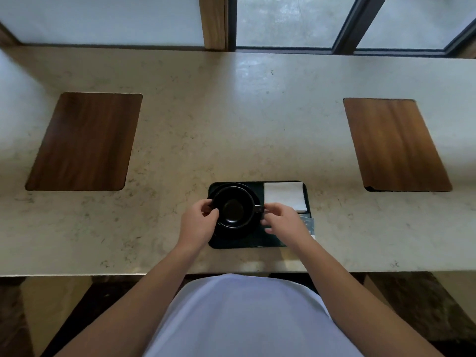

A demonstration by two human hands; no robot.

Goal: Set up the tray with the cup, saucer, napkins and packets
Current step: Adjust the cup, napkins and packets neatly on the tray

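Observation:
A dark rectangular tray (257, 242) lies on the counter near its front edge. On the tray's left half a black cup (235, 207) sits on a black saucer (242, 231). My left hand (199, 221) grips the cup's left rim. My right hand (284, 222) pinches the cup's handle on its right side. A stack of white napkins (284, 195) fills the tray's far right corner. Below them, packets (307, 224) show partly behind my right hand.
The pale stone counter (231, 124) carries two brown wooden placemats, one at the left (82, 141) and one at the right (394, 145). Windows and a wooden post stand behind the counter. The counter's front edge runs just below the tray.

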